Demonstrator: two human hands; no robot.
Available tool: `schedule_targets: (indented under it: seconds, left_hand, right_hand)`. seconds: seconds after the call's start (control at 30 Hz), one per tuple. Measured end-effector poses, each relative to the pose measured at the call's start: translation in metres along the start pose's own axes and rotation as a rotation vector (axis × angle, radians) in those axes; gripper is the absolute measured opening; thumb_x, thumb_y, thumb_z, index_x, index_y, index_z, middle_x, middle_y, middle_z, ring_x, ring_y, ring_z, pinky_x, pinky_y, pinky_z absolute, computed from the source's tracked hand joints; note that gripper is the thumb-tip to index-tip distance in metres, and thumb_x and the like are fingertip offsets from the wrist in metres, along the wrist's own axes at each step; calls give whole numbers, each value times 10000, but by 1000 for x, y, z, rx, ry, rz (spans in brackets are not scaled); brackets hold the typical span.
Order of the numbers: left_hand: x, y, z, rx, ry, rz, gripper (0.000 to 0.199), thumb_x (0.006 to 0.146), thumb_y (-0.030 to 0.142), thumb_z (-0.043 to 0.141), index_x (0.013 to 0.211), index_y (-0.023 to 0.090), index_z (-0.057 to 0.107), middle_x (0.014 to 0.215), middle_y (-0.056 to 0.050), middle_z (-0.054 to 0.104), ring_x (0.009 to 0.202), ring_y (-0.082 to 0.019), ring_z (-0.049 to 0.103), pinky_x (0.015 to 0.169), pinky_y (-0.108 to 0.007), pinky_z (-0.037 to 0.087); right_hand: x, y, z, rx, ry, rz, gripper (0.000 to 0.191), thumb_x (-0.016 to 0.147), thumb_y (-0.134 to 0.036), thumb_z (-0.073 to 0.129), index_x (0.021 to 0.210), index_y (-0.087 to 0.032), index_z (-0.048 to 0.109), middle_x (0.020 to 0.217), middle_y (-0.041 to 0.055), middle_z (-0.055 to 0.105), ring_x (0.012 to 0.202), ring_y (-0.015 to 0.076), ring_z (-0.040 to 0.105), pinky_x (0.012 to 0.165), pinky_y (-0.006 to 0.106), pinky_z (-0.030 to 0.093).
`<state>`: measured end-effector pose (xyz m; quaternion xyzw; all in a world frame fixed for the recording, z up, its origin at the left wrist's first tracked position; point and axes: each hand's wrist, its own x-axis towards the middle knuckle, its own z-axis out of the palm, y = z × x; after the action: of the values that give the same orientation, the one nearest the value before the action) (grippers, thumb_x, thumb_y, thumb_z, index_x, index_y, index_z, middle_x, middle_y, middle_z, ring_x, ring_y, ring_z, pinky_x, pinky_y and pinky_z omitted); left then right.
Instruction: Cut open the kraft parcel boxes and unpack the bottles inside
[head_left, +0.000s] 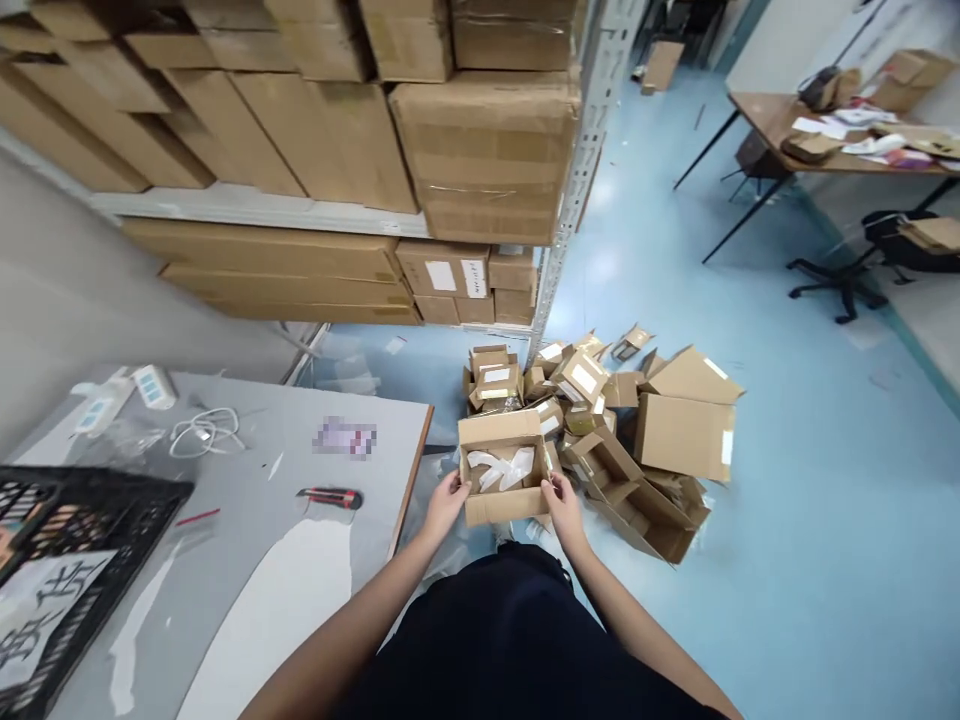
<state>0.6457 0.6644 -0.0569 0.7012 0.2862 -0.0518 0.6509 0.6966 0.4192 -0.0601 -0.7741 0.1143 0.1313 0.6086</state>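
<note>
Between both hands an open cardboard box (501, 508) is held out over the floor, its flaps folded outward. Crumpled white paper or film (501, 468) lies inside it. My left hand (448, 503) pinches the near left corner of the box. At the near right corner, my right hand (562, 506) grips the box edge with the thumb on top. Beyond the box, several opened cardboard boxes (585, 375) are heaped on the floor.
A grey table (390, 430) on the left bears a box cutter (331, 497), a white cable (206, 432) and a black crate (112, 560). Metal shelving (574, 190) full of cartons stands ahead. A desk (772, 110) and an office chair (847, 285) are at the right.
</note>
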Motion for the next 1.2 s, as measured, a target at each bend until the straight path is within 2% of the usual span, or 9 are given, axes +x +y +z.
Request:
schedule_targets:
  seconds: [0.23, 0.33, 0.43, 0.5, 0.67, 0.8, 0.93, 1.07, 1.2]
  left_hand:
    - [75, 56, 86, 21, -183, 90, 499, 778, 383, 662, 1208, 134, 613, 1204, -131, 661, 1109, -292, 619, 998, -407, 449]
    - [104, 83, 120, -58, -212, 5, 657, 837, 402, 627, 1408, 139, 434, 1342, -158, 567, 1196, -285, 565, 1003, -407, 440]
    - [121, 99, 141, -63, -211, -76, 744, 878, 436, 588, 1492, 151, 278, 1460, -186, 435, 1303, -290, 469, 1007, -401, 431]
    - [123, 101, 144, -63, -220, -74, 724, 896, 442, 564, 1497, 168, 269, 1496, -186, 383, 1344, -285, 420, 1020, -393, 420]
    - [103, 76, 121, -30, -266, -144, 651, 883, 444, 582, 1446, 189, 378, 1471, -174, 422, 1323, -290, 444, 1011, -405, 433]
    - [73, 43, 88, 38, -227, -245, 594, 867, 465, 590, 1373, 177, 473, 1422, -182, 474, 1253, -286, 516, 986, -409, 452]
    - [41, 13, 58, 93, -181, -374, 518, 856, 427, 592, 1303, 173, 532, 1340, -174, 551, 1175, -280, 577, 950, -408, 471]
    - [12, -9, 32, 108, -133, -449, 492, 809, 463, 626, 1218, 192, 593, 1284, -143, 600, 1140, -277, 599, 917, -384, 486]
    - [-14, -19, 9, 66, -64, -417, 525, 759, 509, 659, 1183, 202, 622, 1254, -133, 625, 1105, -277, 613, 887, -377, 496]
  right_hand:
    - [68, -12, -63, 25, 194, -27, 513, 805, -528, 536, 1145, -151, 608, 1183, 143, 655, 1096, 285, 605, 960, 402, 468]
    - [112, -21, -96, -1, 226, 3, 618, 785, -533, 576, 1261, -139, 569, 1335, 151, 573, 1230, 295, 531, 1053, 415, 402]
    - [138, -22, -128, -1, 362, 39, 732, 774, -554, 593, 1374, -149, 487, 1453, 130, 466, 1345, 291, 419, 1120, 426, 322]
    - [139, -18, -144, 33, 431, 14, 752, 788, -566, 569, 1404, -149, 455, 1483, 126, 427, 1361, 279, 399, 1131, 418, 310]
    - [96, 15, -148, 138, 458, 72, 739, 764, -572, 565, 1357, -135, 503, 1386, 164, 528, 1264, 288, 508, 1069, 415, 394]
    - [57, 56, -125, 129, 411, 234, 753, 711, -606, 551, 1305, -143, 546, 1311, 170, 589, 1199, 309, 561, 943, 429, 491]
    - [33, 82, -96, 46, 256, 281, 699, 683, -613, 539, 1214, -164, 610, 1175, 151, 670, 1086, 305, 627, 838, 425, 534]
    - [26, 84, -74, 25, 92, 249, 599, 681, -561, 567, 1123, -166, 656, 1097, 146, 704, 1039, 308, 647, 881, 461, 514]
    - [36, 69, -58, -27, -62, 160, 451, 695, -511, 601, 1004, -198, 702, 1041, 114, 727, 1030, 296, 653, 956, 472, 471]
